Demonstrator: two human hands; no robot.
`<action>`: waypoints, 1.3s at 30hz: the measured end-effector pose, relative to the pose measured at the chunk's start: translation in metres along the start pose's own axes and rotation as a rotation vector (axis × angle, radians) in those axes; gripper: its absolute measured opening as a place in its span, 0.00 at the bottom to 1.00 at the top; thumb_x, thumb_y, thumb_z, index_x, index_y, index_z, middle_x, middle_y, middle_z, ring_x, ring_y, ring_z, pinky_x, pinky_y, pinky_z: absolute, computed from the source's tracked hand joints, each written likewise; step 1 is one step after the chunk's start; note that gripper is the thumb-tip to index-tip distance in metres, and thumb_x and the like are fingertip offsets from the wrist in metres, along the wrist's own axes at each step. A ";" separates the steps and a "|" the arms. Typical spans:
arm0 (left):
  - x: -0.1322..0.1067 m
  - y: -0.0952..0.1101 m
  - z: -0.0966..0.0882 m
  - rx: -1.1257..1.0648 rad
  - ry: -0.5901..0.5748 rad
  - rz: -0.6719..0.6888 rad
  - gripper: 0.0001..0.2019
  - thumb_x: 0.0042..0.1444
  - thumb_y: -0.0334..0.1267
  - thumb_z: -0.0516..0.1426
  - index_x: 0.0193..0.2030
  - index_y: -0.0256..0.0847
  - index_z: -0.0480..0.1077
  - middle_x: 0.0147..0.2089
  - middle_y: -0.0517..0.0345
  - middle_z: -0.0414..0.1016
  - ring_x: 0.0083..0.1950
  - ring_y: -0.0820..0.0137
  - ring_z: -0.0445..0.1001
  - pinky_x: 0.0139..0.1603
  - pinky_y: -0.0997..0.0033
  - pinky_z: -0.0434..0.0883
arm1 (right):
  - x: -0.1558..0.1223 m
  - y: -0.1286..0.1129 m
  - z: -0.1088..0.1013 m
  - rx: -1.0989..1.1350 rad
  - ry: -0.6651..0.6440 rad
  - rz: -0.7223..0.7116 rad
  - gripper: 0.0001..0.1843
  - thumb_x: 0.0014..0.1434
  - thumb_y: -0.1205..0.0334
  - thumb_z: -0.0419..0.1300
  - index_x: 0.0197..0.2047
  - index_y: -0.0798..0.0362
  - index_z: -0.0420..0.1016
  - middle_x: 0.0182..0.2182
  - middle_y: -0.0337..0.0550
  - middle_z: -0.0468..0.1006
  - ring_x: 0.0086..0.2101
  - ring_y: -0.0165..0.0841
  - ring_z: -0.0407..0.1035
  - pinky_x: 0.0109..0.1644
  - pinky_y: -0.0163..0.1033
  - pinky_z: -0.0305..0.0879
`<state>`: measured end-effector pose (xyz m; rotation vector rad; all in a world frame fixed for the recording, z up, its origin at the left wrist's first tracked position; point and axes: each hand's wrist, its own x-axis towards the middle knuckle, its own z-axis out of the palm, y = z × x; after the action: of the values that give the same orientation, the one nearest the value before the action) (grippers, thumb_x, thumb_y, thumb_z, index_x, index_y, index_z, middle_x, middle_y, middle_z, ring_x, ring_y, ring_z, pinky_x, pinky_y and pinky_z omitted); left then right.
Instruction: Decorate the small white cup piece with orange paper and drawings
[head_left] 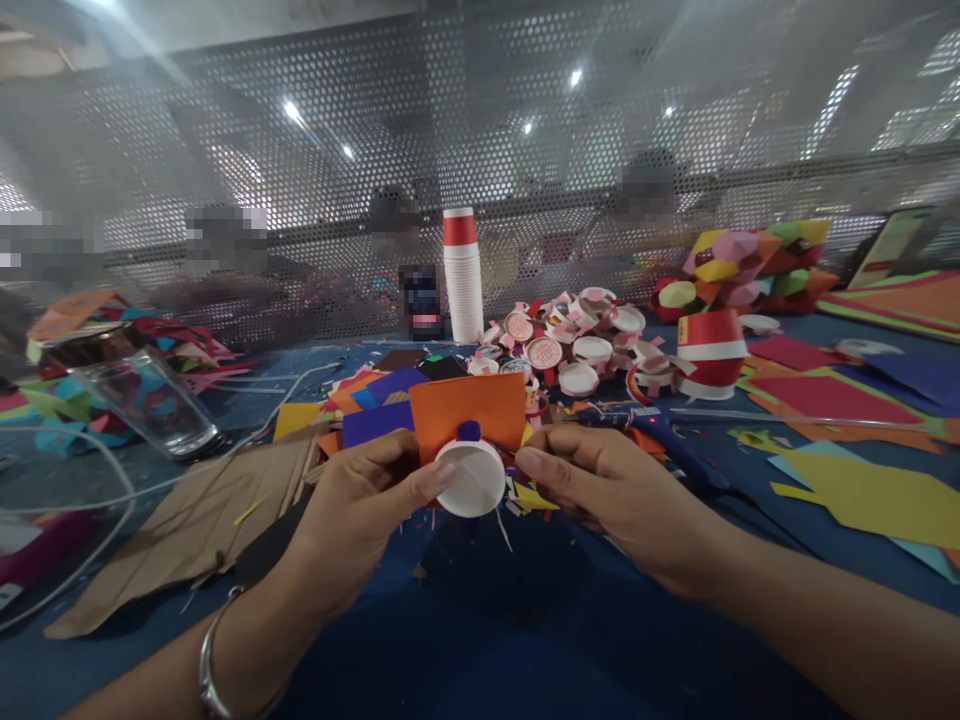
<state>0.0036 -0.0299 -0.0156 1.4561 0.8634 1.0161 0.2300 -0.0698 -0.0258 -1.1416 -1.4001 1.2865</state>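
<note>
My left hand is closed, its thumb on the rim of a small white paper cup bottom. Dark blue bits stick out at the top and bottom of this round piece. Right behind it stands an upright sheet of orange paper; whether the two are joined I cannot tell. My right hand is pinched just right of the cup bottom, near the orange sheet's lower right corner. What lies between those fingertips is too small to make out.
A tall stack of paper cups stands behind a heap of cut cup bottoms. At right are a red-and-white cup, a blue glue gun and coloured paper. Cardboard and a glass jar lie left.
</note>
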 end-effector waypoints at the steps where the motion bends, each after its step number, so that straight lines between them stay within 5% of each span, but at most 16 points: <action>1: 0.000 0.000 0.000 0.000 -0.004 0.004 0.14 0.55 0.44 0.71 0.47 0.43 0.84 0.47 0.52 0.86 0.47 0.64 0.81 0.50 0.70 0.76 | 0.000 0.000 0.000 0.001 0.004 0.004 0.25 0.64 0.37 0.63 0.37 0.54 0.75 0.25 0.32 0.61 0.23 0.23 0.50 0.23 0.33 0.43; 12: 0.003 -0.003 -0.002 0.027 -0.019 -0.007 0.13 0.56 0.44 0.70 0.47 0.43 0.84 0.46 0.54 0.86 0.45 0.68 0.80 0.48 0.73 0.75 | 0.001 -0.001 0.000 -0.009 0.013 -0.010 0.24 0.61 0.38 0.66 0.34 0.52 0.75 0.29 0.39 0.73 0.29 0.29 0.64 0.31 0.36 0.61; 19: 0.003 -0.002 -0.002 0.040 -0.020 -0.017 0.13 0.55 0.44 0.71 0.46 0.44 0.84 0.46 0.55 0.86 0.43 0.68 0.80 0.45 0.74 0.75 | 0.001 -0.003 0.000 -0.064 0.028 -0.031 0.23 0.63 0.39 0.64 0.32 0.52 0.74 0.31 0.41 0.76 0.30 0.31 0.67 0.33 0.37 0.64; 28: 0.000 0.003 0.003 -0.081 -0.031 -0.078 0.11 0.60 0.43 0.68 0.47 0.43 0.82 0.47 0.53 0.85 0.47 0.67 0.79 0.48 0.73 0.75 | 0.002 0.001 0.000 0.009 0.008 -0.029 0.24 0.63 0.38 0.65 0.33 0.51 0.74 0.27 0.37 0.68 0.26 0.27 0.57 0.27 0.35 0.53; 34: 0.002 0.000 0.002 -0.026 0.022 -0.172 0.15 0.62 0.50 0.64 0.49 0.44 0.77 0.49 0.53 0.82 0.46 0.65 0.76 0.36 0.72 0.76 | 0.002 0.002 -0.001 0.072 0.008 -0.034 0.26 0.64 0.37 0.63 0.31 0.52 0.68 0.24 0.30 0.57 0.23 0.24 0.45 0.23 0.35 0.38; 39: 0.001 -0.002 0.002 -0.032 -0.004 -0.191 0.12 0.63 0.45 0.63 0.49 0.43 0.74 0.49 0.54 0.80 0.49 0.63 0.76 0.44 0.67 0.75 | 0.003 0.001 -0.002 0.076 0.065 -0.085 0.24 0.63 0.37 0.65 0.35 0.51 0.71 0.24 0.30 0.57 0.23 0.24 0.46 0.23 0.35 0.39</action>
<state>0.0058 -0.0298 -0.0178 1.3209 0.9603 0.8798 0.2313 -0.0668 -0.0269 -1.0529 -1.3270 1.2212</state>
